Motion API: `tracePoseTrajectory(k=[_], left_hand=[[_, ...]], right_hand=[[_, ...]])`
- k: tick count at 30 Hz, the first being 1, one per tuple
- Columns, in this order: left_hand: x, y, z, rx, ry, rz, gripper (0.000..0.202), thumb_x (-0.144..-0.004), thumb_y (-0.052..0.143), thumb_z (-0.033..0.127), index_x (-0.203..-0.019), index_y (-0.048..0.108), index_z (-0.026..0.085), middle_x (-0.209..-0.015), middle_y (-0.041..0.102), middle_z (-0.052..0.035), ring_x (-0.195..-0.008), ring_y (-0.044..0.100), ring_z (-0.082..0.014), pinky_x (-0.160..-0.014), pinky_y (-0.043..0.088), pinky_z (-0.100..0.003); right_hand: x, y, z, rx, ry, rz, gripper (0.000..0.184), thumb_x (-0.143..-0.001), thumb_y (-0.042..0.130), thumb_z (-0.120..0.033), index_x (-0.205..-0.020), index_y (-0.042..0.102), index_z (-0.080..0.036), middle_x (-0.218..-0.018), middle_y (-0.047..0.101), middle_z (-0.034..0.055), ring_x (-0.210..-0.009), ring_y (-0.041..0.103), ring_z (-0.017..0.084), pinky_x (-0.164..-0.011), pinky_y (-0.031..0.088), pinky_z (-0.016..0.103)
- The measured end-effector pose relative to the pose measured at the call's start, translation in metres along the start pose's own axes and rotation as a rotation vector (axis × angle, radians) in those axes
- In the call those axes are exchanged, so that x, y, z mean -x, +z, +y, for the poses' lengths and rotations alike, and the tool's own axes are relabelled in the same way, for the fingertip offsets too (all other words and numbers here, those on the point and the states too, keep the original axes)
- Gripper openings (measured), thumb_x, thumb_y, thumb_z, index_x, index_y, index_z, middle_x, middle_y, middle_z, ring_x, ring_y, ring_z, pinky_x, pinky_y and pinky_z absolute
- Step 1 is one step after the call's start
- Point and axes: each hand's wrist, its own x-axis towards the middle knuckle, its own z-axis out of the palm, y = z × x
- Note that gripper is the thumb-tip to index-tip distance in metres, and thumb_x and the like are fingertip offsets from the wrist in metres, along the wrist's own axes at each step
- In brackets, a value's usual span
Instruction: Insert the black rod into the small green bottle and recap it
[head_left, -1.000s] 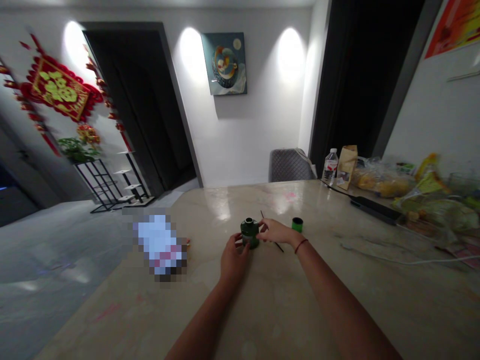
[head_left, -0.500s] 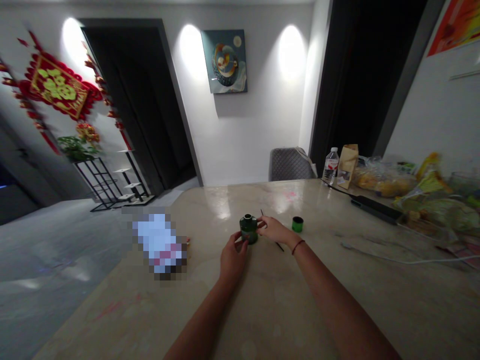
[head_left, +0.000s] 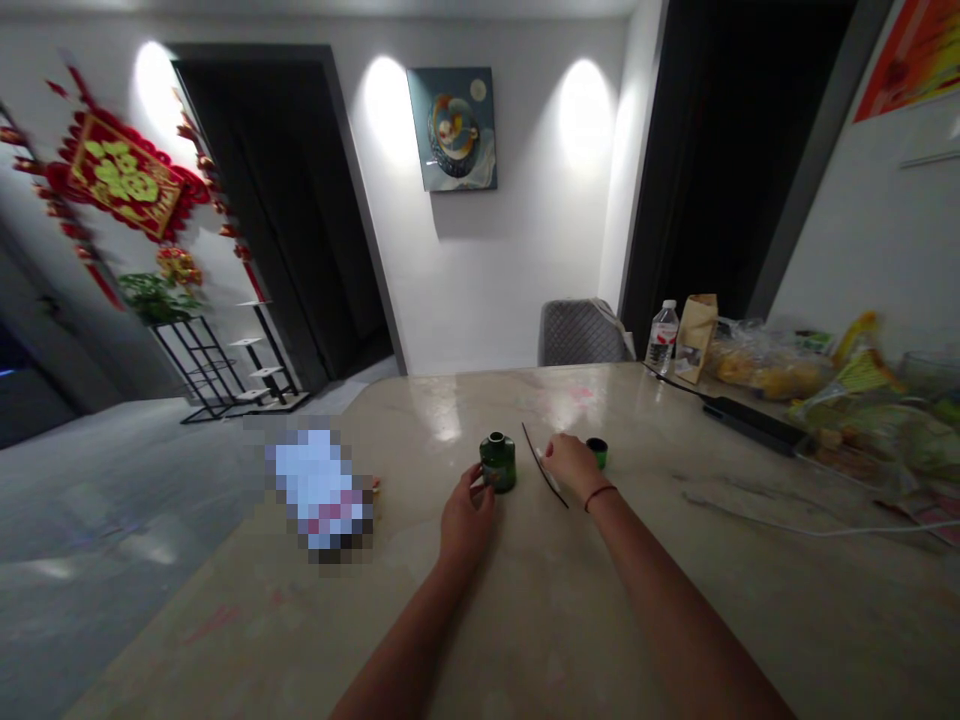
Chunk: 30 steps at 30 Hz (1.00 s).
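A small dark green jar (head_left: 498, 462) with an open neck stands on the beige marble table (head_left: 525, 620). My left hand (head_left: 466, 518) curls around its near left side, fingers on the jar. My right hand (head_left: 573, 464) lies just right of the jar, fingers closed toward a thin dark stick (head_left: 544, 465) that lies on the table; whether it grips the stick is unclear. A green cap (head_left: 598, 451) sits right behind my right hand.
Along the right edge of the table lie a water bottle (head_left: 661, 338), a paper bag (head_left: 694, 336), bagged food (head_left: 757, 364), a black bar (head_left: 750, 418) and a white cable (head_left: 810, 525). A grey chair (head_left: 583, 332) stands at the far end.
My right hand has moved off the jar to the right, onto the thin stick by the green cap. My left hand has stayed at the jar.
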Motion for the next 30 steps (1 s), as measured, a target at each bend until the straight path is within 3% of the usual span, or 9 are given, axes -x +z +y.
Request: tracePoseTrajectory(k=[8, 12, 17, 22, 26, 30], left_hand=[[-0.001, 0.000, -0.003, -0.054, 0.004, 0.004, 0.040, -0.076, 0.050, 0.019, -0.116, 0.046, 0.020, -0.115, 0.060, -0.0065, -0.094, 0.062, -0.0162, -0.082, 0.047, -0.029], [-0.001, 0.000, -0.005, -0.047, 0.006, -0.001, 0.041, -0.076, 0.050, 0.019, -0.116, 0.046, 0.021, -0.114, 0.060, -0.0066, -0.094, 0.062, -0.0162, -0.081, 0.047, -0.029], [-0.002, 0.001, -0.008, -0.038, 0.013, -0.019, 0.041, -0.076, 0.049, 0.018, -0.117, 0.045, 0.020, -0.113, 0.061, -0.0063, -0.093, 0.062, -0.0149, -0.082, 0.047, -0.027], [-0.002, 0.002, -0.009, -0.028, 0.022, -0.025, 0.040, -0.077, 0.048, 0.019, -0.117, 0.045, 0.021, -0.112, 0.061, -0.0057, -0.093, 0.062, -0.0144, -0.082, 0.047, -0.027], [-0.001, 0.001, -0.006, -0.060, 0.004, -0.014, 0.039, -0.076, 0.049, 0.019, -0.116, 0.046, 0.021, -0.110, 0.062, -0.0059, -0.092, 0.062, -0.0151, -0.082, 0.047, -0.028], [-0.001, 0.000, -0.004, -0.075, -0.013, -0.011, 0.038, -0.076, 0.049, 0.019, -0.114, 0.047, 0.020, -0.108, 0.063, -0.0065, -0.091, 0.062, -0.0150, -0.080, 0.047, -0.027]], right_hand=[[0.002, 0.008, 0.003, 0.114, 0.032, -0.067, 0.029, -0.072, 0.050, -0.016, -0.096, 0.064, -0.007, -0.097, 0.065, 0.0213, -0.091, 0.062, 0.028, -0.069, 0.047, 0.031], [-0.001, 0.003, 0.006, 0.057, 0.056, -0.027, 0.026, -0.068, 0.057, -0.023, -0.086, 0.065, -0.007, -0.093, 0.066, 0.0220, -0.088, 0.063, 0.028, -0.067, 0.048, 0.031], [-0.005, -0.014, 0.002, -0.413, 0.058, -0.034, 0.017, -0.069, 0.058, -0.029, -0.061, 0.058, -0.013, -0.063, 0.066, 0.0093, -0.054, 0.061, 0.015, -0.046, 0.044, 0.021], [0.001, -0.030, -0.017, -0.979, 0.069, -0.085, 0.011, -0.069, 0.060, -0.024, -0.066, 0.055, -0.014, -0.054, 0.058, -0.0009, -0.037, 0.048, 0.005, -0.035, 0.038, 0.016], [0.005, -0.033, -0.027, -1.146, 0.004, -0.051, 0.012, -0.067, 0.062, -0.023, -0.067, 0.054, -0.014, -0.048, 0.052, -0.0059, -0.030, 0.036, 0.002, -0.030, 0.029, 0.014], [0.003, -0.028, -0.026, -1.276, 0.050, -0.035, 0.012, -0.062, 0.064, -0.022, -0.069, 0.058, -0.014, -0.057, 0.057, -0.0032, -0.039, 0.044, 0.003, -0.037, 0.037, 0.014]])
